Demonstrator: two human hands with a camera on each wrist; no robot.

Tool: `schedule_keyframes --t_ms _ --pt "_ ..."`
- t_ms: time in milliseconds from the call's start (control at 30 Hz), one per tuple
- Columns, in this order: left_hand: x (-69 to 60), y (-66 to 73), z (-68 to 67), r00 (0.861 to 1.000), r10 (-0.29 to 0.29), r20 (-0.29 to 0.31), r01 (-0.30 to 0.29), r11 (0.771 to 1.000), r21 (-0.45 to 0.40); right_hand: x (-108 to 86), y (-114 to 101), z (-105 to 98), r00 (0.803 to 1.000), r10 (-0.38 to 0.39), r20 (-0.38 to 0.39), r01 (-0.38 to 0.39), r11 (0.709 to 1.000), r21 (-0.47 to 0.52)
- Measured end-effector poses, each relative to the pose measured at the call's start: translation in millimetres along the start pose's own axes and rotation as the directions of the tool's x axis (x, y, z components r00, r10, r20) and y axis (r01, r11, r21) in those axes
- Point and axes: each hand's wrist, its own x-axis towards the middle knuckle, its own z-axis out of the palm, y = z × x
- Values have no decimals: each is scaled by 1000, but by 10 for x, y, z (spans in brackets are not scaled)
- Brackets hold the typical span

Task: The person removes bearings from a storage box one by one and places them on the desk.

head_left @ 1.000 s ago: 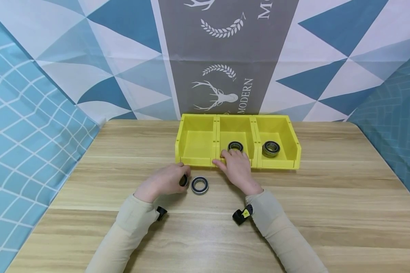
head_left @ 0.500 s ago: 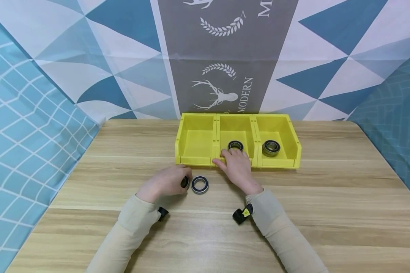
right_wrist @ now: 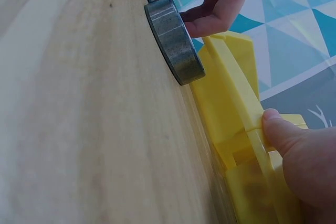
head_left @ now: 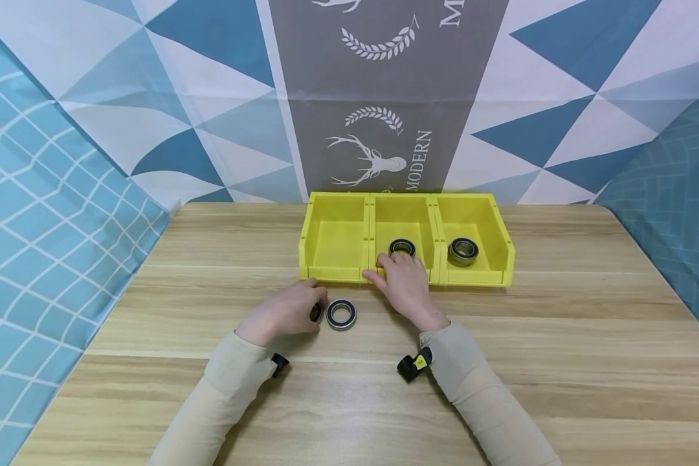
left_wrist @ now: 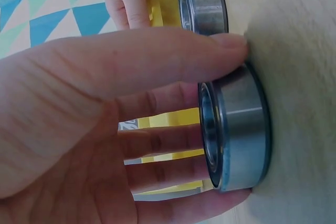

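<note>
left hand (head_left: pixel 285 309) pinches one ring (left_wrist: pixel 244 129) between thumb and fingers, wrapped round its outer side, low over the table (head_left: pixel 349 401); can't tell if it's touching wood. loose ring (right_wrist: pixel 176 40) lies flat just beside it, in front of the yellow bins. right hand (head_left: pixel 406 285) rests over the front edge of the middle bin (head_left: pixel 399 217), fingers bent, thumb spread apart on the rim; fingertips hidden, can't tell if they grip. another ring (head_left: pixel 393 248) sits in that bin, near the fingers. right bin (head_left: pixel 483 246) holds ring(s) too.
</note>
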Motion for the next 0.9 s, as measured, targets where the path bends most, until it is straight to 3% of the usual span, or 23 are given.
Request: schedule_keyframes --t_ms 900 --pt "0 5 5 1000 4 -10 -4 1000 -9 10 8 23 1000 10 6 -10 1000 7"
